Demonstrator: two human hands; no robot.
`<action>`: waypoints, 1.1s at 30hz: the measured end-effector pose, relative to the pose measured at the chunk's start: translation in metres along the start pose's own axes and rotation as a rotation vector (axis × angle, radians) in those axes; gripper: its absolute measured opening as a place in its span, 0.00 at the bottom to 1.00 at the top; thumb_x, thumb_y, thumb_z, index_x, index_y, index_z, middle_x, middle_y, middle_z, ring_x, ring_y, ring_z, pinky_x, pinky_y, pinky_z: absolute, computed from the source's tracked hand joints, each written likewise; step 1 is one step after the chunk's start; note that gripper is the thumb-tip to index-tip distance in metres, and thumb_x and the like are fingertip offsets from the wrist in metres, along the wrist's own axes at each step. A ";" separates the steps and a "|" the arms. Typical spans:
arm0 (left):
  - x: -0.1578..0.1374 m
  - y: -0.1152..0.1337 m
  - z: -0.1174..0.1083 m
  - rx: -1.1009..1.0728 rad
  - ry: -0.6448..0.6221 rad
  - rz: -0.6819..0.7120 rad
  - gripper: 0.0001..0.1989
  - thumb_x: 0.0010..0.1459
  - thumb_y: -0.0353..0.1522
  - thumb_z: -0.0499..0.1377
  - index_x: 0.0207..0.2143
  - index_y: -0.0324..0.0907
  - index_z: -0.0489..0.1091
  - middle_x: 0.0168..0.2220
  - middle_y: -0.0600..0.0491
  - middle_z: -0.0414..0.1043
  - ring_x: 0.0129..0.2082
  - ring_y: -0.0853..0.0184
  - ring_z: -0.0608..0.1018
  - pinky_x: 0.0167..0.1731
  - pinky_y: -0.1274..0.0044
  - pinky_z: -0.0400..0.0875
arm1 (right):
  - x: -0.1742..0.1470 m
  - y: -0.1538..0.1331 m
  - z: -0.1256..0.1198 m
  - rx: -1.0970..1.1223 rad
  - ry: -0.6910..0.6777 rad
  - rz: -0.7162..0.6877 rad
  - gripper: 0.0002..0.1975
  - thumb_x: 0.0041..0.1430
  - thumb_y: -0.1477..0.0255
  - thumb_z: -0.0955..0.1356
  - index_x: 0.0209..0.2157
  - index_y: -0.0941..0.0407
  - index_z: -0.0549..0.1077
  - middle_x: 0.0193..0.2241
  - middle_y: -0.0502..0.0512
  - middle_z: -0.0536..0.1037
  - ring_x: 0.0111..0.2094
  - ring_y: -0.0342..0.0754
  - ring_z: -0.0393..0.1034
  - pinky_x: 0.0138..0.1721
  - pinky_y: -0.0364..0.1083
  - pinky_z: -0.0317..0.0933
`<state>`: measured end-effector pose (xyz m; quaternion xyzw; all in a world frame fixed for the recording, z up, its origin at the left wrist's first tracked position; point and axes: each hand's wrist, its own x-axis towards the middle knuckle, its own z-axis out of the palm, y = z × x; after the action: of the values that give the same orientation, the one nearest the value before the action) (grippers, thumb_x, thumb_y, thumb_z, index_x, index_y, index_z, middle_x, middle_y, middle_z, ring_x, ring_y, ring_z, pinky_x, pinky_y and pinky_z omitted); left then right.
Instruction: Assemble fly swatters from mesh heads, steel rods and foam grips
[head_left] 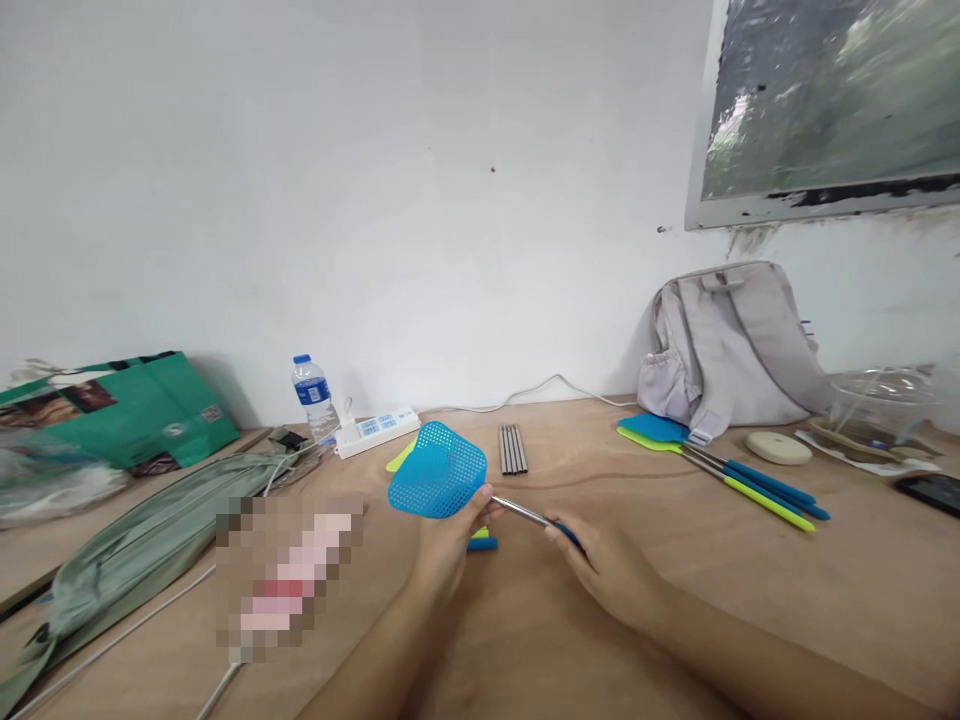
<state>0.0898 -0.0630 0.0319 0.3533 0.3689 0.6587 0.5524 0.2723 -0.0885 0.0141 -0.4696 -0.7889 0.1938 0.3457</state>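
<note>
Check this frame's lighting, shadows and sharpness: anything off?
In the head view, light falls softly on the wall, with a faint shadow beside the backpack; same view, the blue fly swatter shows its holes distinctly, but a pixelated patch hides detail on the table.

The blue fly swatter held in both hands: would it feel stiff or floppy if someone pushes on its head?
The blue head looks thin and full of holes, so it is probably light and may bend. The metal shaft looks straight, so it is likely stiffer.
</note>
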 end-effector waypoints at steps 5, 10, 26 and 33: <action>0.003 0.006 0.000 -0.009 0.047 0.058 0.14 0.33 0.33 0.68 0.24 0.36 0.70 0.24 0.53 0.73 0.22 0.70 0.75 0.26 0.78 0.72 | 0.005 0.005 -0.006 0.006 -0.073 -0.034 0.19 0.61 0.62 0.53 0.41 0.55 0.70 0.36 0.55 0.76 0.35 0.50 0.70 0.36 0.47 0.61; 0.012 0.023 -0.007 -0.006 0.076 0.117 0.14 0.33 0.32 0.68 0.25 0.35 0.71 0.24 0.53 0.74 0.23 0.70 0.75 0.27 0.77 0.73 | 0.009 0.015 -0.013 -0.011 -0.081 -0.035 0.20 0.60 0.61 0.53 0.42 0.55 0.69 0.37 0.57 0.75 0.37 0.51 0.69 0.35 0.46 0.61; 0.040 0.047 -0.038 -0.045 0.158 0.239 0.12 0.33 0.29 0.67 0.24 0.35 0.71 0.21 0.53 0.74 0.20 0.70 0.75 0.26 0.78 0.73 | 0.031 0.067 -0.043 -0.189 -0.176 -0.196 0.20 0.61 0.61 0.53 0.44 0.55 0.68 0.41 0.57 0.74 0.41 0.51 0.68 0.41 0.48 0.60; 0.023 0.014 -0.024 -0.237 -0.016 0.235 0.15 0.39 0.38 0.65 0.28 0.41 0.67 0.29 0.54 0.74 0.32 0.66 0.76 0.38 0.71 0.69 | 0.022 0.060 -0.029 -0.167 -0.128 -0.132 0.21 0.61 0.61 0.53 0.40 0.56 0.70 0.40 0.59 0.74 0.40 0.51 0.68 0.38 0.48 0.61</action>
<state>0.0595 -0.0444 0.0340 0.3316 0.2404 0.7549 0.5122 0.3226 -0.0406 0.0038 -0.4304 -0.8521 0.1338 0.2662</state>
